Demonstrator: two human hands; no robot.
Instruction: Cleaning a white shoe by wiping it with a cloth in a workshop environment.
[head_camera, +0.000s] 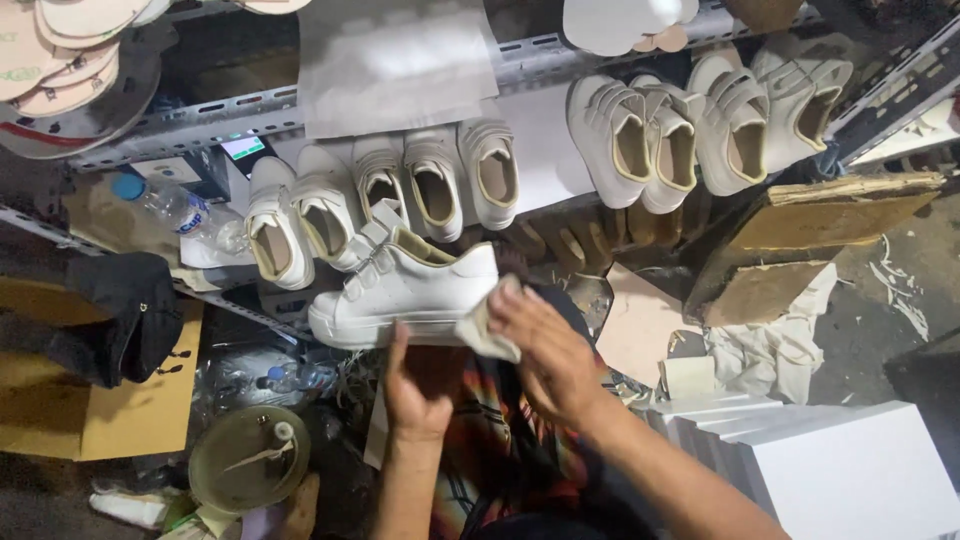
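Note:
A white strap-fastened sneaker (400, 285) lies on its side in front of me, toe to the left. My left hand (420, 385) grips it from below at the sole. My right hand (545, 350) presses a small pale cloth (490, 325) against the sneaker's heel. Under both hands a dark plaid fabric (500, 440) covers my lap.
Several white sneakers (430, 185) stand in rows on a metal shelf (190, 125), more (700, 125) at the right. A plastic bottle (170, 205), black bag (130, 315), round tin with a brush (250, 460), white boxes (850, 470) and wooden boards (830, 215) lie around.

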